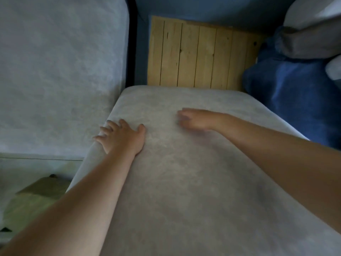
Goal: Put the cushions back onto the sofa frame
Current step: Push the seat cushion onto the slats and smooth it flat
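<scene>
A large grey seat cushion [184,182] lies lengthwise in front of me over the sofa frame. Bare wooden slats [199,54] of the frame show beyond its far end. My left hand [121,135] lies flat on the cushion's left edge, fingers spread and reaching over the side. My right hand [193,119] rests on the cushion's top near the middle; it is blurred, with fingers loosely bent and holding nothing. A second grey cushion [55,71] lies alongside on the left.
The blue sofa back [203,8] runs along the far side. Blue cushions [295,93] and grey pillows [313,30] pile up at the right. A pale floor [27,169] and a wooden block [36,196] show at lower left.
</scene>
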A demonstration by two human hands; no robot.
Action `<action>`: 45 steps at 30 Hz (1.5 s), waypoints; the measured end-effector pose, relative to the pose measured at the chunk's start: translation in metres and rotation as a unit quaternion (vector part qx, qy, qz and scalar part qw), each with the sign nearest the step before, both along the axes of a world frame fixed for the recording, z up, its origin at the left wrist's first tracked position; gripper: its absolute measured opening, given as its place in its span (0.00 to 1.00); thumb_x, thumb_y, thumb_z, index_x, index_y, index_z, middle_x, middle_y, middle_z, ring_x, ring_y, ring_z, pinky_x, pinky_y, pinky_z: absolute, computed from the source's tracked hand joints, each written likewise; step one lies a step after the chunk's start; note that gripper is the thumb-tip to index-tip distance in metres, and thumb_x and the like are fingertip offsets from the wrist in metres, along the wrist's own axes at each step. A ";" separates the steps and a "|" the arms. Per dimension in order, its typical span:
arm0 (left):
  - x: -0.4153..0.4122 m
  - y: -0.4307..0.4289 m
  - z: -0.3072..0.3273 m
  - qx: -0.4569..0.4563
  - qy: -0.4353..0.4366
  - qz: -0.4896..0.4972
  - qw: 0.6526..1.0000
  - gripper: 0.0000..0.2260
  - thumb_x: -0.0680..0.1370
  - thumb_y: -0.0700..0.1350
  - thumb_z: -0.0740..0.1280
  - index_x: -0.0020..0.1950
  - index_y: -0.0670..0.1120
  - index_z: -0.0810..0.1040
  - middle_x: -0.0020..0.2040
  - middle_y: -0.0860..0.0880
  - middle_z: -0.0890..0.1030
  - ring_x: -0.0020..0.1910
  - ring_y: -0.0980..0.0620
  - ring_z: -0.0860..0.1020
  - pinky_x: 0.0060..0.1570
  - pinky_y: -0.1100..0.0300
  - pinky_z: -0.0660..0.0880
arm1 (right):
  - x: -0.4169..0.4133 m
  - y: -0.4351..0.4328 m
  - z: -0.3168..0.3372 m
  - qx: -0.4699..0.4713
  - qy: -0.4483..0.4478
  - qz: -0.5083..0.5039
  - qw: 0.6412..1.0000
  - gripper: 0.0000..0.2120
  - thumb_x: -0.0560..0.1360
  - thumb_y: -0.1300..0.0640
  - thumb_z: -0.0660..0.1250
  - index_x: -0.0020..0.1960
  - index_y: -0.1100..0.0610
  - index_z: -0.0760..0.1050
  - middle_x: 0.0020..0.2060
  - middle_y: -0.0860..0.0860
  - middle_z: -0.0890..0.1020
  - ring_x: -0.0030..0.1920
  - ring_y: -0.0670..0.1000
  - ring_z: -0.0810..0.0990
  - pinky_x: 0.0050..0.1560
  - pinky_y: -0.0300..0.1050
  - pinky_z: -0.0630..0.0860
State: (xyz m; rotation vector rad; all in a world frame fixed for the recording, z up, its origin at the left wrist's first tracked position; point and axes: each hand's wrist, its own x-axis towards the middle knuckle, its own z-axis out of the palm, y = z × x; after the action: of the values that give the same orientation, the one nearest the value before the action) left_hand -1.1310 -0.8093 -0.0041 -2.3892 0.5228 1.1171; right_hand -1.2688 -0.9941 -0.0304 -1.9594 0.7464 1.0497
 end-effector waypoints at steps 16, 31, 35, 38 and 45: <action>-0.002 0.000 -0.007 0.044 0.012 0.023 0.999 0.36 0.78 0.68 0.46 0.81 0.48 0.51 0.80 0.40 0.50 0.77 0.35 0.51 0.72 0.34 0.49 | -0.064 -0.002 0.011 0.004 0.048 0.046 0.998 0.32 0.82 0.38 0.45 0.81 0.52 0.43 0.80 0.50 0.46 0.79 0.51 0.47 0.77 0.51 0.45; -0.031 -0.019 -0.012 0.083 -0.039 0.057 0.994 0.37 0.78 0.67 0.47 0.81 0.45 0.51 0.79 0.36 0.50 0.77 0.32 0.49 0.71 0.31 0.46 | -0.106 0.000 0.023 -0.069 0.026 0.002 0.997 0.30 0.83 0.40 0.45 0.80 0.52 0.46 0.80 0.51 0.48 0.79 0.53 0.48 0.78 0.55 0.47; -0.029 -0.018 -0.012 0.079 -0.046 0.057 0.994 0.37 0.78 0.66 0.47 0.81 0.45 0.51 0.79 0.36 0.50 0.77 0.33 0.50 0.72 0.31 0.46 | -0.098 -0.036 0.022 -0.010 0.036 -0.072 0.997 0.30 0.83 0.41 0.51 0.80 0.53 0.51 0.79 0.52 0.54 0.78 0.53 0.54 0.76 0.52 0.52; -0.029 -0.016 -0.013 0.078 -0.044 0.055 0.994 0.37 0.78 0.67 0.47 0.80 0.45 0.51 0.79 0.36 0.50 0.77 0.33 0.50 0.72 0.31 0.46 | -0.111 -0.035 0.026 -0.109 -0.020 -0.132 0.985 0.29 0.83 0.42 0.48 0.80 0.52 0.49 0.80 0.52 0.52 0.78 0.53 0.51 0.76 0.54 0.50; -0.026 -0.017 -0.015 0.082 -0.044 0.053 0.994 0.37 0.78 0.67 0.46 0.80 0.45 0.52 0.79 0.36 0.50 0.77 0.33 0.50 0.72 0.31 0.46 | -0.115 -0.052 0.025 -0.128 0.061 0.002 0.990 0.32 0.82 0.39 0.49 0.80 0.54 0.48 0.80 0.52 0.50 0.79 0.53 0.50 0.78 0.55 0.46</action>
State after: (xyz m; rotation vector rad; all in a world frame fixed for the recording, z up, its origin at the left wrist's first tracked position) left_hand -1.1573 -0.8266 -0.0190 -2.3322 0.2665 1.0500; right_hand -1.3835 -1.0457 -0.0053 -2.1251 0.9862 1.1299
